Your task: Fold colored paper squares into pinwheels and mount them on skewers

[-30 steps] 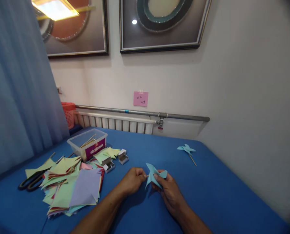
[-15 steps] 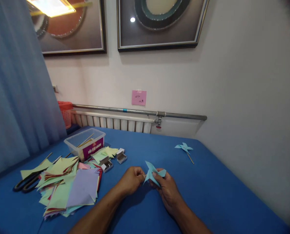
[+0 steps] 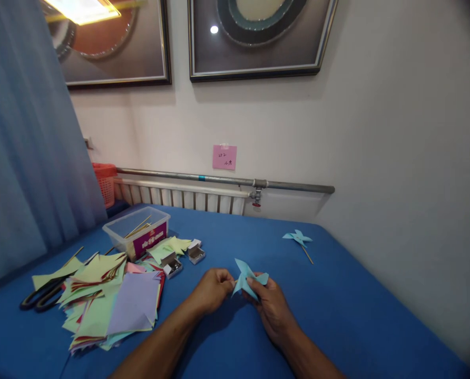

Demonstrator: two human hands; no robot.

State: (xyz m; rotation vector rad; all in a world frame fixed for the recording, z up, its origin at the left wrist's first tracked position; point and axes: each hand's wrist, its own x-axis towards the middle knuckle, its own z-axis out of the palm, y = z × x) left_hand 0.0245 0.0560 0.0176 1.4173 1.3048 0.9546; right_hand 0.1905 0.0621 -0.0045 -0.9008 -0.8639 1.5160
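A light-blue paper pinwheel [image 3: 243,279] is held above the blue table in front of me. My right hand [image 3: 272,302] grips it from the right, thumb pressed near its centre and the fingers behind it. Close against its left side, my left hand [image 3: 215,288] is closed in a pinch. Something small and pale shows at those fingertips, too hidden to name. A second light-blue pinwheel [image 3: 297,238] on a thin wooden stick [image 3: 307,255] lies farther back on the right.
Stacked coloured paper [image 3: 134,302] lies at left beside black-handled scissors [image 3: 41,296]. Behind it stands a clear plastic box [image 3: 118,239] holding thin sticks. Two small open boxes [image 3: 172,265] with tiny metal bits sit near the paper. A pipe [image 3: 298,187] runs along the wall.
Both hands stay almost in place around the pinwheel, with only a slight shift of the fingers. The whole view has moved very slightly. Nothing was let go.
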